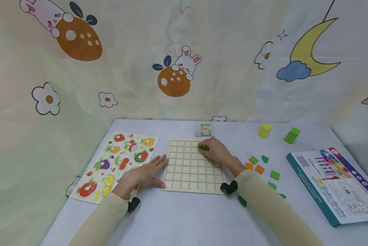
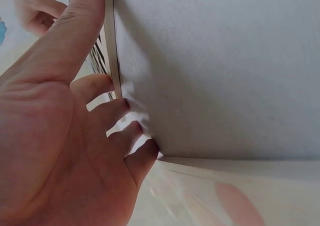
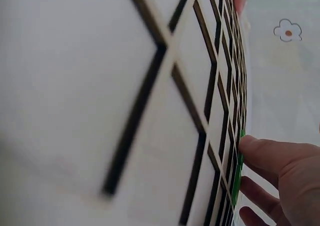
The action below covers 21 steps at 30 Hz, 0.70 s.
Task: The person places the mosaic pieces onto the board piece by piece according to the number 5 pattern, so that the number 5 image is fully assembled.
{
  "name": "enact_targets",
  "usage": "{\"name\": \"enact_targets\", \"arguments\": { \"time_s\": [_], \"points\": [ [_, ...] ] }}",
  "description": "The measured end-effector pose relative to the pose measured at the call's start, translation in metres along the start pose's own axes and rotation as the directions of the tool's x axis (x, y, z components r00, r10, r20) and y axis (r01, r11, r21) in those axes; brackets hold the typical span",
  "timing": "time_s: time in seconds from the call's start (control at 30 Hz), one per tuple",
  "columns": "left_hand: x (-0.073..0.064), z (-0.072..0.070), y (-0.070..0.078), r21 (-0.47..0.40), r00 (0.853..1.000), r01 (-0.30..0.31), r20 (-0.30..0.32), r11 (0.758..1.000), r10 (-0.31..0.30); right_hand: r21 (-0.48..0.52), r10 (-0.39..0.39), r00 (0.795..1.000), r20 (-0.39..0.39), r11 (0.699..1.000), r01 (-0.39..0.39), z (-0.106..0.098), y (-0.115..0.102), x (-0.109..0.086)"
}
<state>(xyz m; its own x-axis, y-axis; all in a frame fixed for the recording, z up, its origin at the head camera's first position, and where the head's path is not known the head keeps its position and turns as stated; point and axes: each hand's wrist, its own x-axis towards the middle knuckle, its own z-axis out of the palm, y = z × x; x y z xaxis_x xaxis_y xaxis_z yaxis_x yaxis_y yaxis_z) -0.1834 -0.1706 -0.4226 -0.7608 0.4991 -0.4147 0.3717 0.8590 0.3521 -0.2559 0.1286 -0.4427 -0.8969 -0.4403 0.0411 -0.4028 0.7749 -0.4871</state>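
Note:
A wooden grid board (image 1: 187,171) lies on the white table. Along its left edge, my left hand (image 1: 147,171) rests with fingers spread; in the left wrist view, the fingertips of the left hand (image 2: 75,136) touch the board's side. Near the board's far right, my right hand (image 1: 216,150) bends over a green tile (image 1: 203,148) in the top rows. Seen from the right wrist, the thumb and fingers of the right hand (image 3: 295,176) pinch green (image 3: 237,186) at the grid surface; whether that is one tile or two I cannot tell.
A small pattern card (image 1: 205,130) lies behind the board. A fruit picture sheet (image 1: 125,147) is at the left. To the right are loose green tiles (image 1: 275,175), orange tiles (image 1: 259,169), a yellow block (image 1: 264,131), a green block (image 1: 292,135) and a flat box (image 1: 341,191).

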Motion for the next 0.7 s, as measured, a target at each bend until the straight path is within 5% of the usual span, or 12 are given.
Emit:
{"name": "enact_targets", "arguments": {
  "time_s": [0.2,0.47,0.7],
  "points": [
    [0.002,0.0,0.0,0.011,1.0,0.003,0.004,1.0,-0.003,0.036,0.092,0.996,0.0,0.995,-0.092,-0.02,0.015,-0.024],
    [0.003,-0.001,0.0,0.006,1.0,-0.02,-0.003,1.0,0.02,-0.004,0.197,0.979,-0.052,0.98,-0.197,-0.065,0.065,-0.082],
    [0.002,0.002,-0.004,-0.034,1.0,-0.011,-0.014,0.999,0.011,-0.03,0.255,0.967,-0.016,0.966,-0.255,-0.075,0.097,-0.115]
  ]
}}
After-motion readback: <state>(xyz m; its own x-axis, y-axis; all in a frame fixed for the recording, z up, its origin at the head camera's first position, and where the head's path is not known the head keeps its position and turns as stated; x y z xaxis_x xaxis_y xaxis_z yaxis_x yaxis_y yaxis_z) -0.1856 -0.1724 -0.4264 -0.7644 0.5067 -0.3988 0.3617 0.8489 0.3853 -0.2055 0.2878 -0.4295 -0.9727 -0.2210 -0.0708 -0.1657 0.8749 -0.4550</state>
